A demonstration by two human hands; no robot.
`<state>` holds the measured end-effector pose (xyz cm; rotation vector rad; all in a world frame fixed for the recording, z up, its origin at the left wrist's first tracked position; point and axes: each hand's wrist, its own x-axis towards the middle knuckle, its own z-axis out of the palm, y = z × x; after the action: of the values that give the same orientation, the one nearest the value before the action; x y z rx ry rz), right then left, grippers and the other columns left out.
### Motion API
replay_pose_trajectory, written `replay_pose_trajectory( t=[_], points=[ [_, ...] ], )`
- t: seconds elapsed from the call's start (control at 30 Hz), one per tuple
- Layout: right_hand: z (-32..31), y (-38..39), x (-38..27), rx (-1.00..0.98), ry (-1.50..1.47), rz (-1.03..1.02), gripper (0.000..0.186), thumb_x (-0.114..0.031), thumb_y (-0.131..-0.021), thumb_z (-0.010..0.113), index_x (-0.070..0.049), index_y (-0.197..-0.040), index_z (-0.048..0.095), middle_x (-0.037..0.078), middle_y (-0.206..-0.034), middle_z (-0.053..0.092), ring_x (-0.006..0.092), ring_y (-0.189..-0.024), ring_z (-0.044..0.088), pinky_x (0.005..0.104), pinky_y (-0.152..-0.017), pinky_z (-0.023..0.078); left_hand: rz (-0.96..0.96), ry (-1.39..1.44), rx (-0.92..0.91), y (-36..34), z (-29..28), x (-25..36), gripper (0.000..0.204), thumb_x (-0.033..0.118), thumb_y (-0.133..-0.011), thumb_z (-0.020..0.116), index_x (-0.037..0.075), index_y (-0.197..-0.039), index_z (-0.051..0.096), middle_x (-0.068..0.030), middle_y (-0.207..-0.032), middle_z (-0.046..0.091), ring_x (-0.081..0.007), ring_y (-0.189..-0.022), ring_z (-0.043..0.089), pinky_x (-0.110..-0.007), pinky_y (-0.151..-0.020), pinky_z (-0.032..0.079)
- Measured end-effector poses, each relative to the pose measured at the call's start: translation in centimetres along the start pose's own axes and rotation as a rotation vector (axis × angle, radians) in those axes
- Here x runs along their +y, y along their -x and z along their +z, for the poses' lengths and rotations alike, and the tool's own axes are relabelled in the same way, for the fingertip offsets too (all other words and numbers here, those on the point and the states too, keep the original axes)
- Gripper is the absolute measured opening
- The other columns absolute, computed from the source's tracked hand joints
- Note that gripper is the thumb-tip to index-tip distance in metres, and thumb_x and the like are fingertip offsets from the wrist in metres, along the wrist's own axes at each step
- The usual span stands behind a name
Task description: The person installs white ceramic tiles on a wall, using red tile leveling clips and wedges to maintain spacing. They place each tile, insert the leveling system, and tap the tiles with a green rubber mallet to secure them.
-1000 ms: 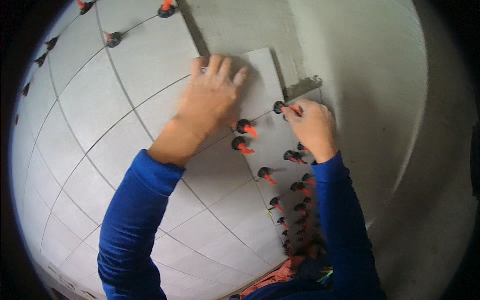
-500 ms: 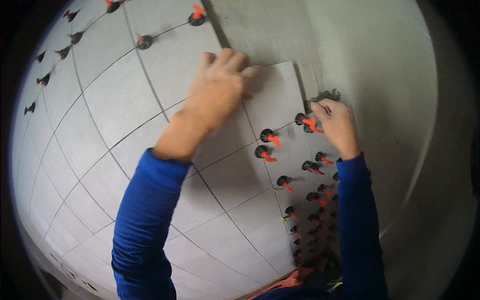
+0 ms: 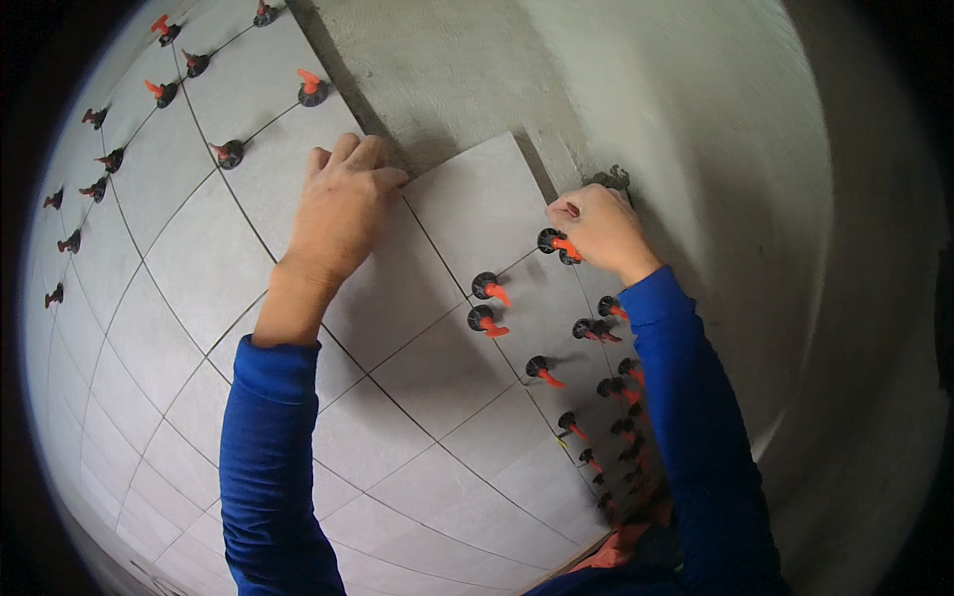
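Observation:
My left hand [image 3: 338, 209] rests on the grey tiled surface [image 3: 194, 268], fingers bent and apart at the top edge, beside the corner of an uncovered strip. To its right is a square tile [image 3: 472, 209] with a free top edge. My right hand [image 3: 596, 223] is pinched at that tile's right edge, just over a black-and-red levelling clip [image 3: 558, 244]; what its fingertips hold, if anything, is hidden. Two more clips [image 3: 488, 288] sit on the joint between my hands, lower down.
Bare grey cement [image 3: 447, 70] lies beyond the top edge, with a dark mortar lump [image 3: 611, 177] near my right hand. A pale curved-looking wall [image 3: 745, 179] fills the right side. Several clips [image 3: 164, 94] dot the upper left and the column [image 3: 616, 389] beside my right forearm.
My right hand has left the red clip knob it gripped and now sits just above it, pinched. The view has shifted; my left hand remains at the tiles' top edge.

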<state>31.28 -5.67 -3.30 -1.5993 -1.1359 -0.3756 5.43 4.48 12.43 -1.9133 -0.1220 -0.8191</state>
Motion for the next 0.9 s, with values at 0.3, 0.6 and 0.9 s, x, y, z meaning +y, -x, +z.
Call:
replay_pose_trajectory(
  t=[0.3, 0.6, 0.9],
  points=[
    [-0.6, 0.6, -0.3, 0.042, -0.017, 0.064, 0.018, -0.024, -0.089, 0.073, -0.008, -0.092, 0.080, 0.016, -0.085, 0.077, 0.0370, -0.084, 0.076, 0.0460, -0.078, 0.059, -0.034, 0.034, -0.062, -0.3, 0.1, 0.9, 0.021, 0.021, -0.085, 0.082, 0.011, -0.103, 0.084, -0.0042, -0.111, 0.069, -0.0242, -0.113, 0.060, -0.041, -0.099, 0.045],
    [-1.8, 2.7, 0.7, 0.135, -0.110, 0.059, 0.029, -0.032, -0.089, 0.081, -0.004, -0.087, 0.077, 0.016, -0.079, 0.075, 0.0341, -0.074, 0.075, 0.0449, -0.071, 0.057, 0.057, 0.130, 0.007, -1.0, 0.3, 3.0, 0.030, 0.015, -0.081, 0.083, 0.013, -0.112, 0.082, -0.0050, -0.114, 0.068, -0.0259, -0.111, 0.061, -0.040, -0.098, 0.046],
    [-1.5, 4.7, -0.4, -0.004, 0.046, 0.003, 0.039, -0.043, -0.090, 0.080, -0.004, -0.090, 0.078, 0.020, -0.084, 0.076, 0.0402, -0.082, 0.075, 0.0486, -0.075, 0.058, 0.377, 0.395, -0.125, -3.9, 5.1, 8.5, 0.038, 0.020, -0.080, 0.084, 0.017, -0.118, 0.082, -0.0008, -0.113, 0.069, -0.0225, -0.119, 0.059, -0.039, -0.099, 0.045]
  ],
)
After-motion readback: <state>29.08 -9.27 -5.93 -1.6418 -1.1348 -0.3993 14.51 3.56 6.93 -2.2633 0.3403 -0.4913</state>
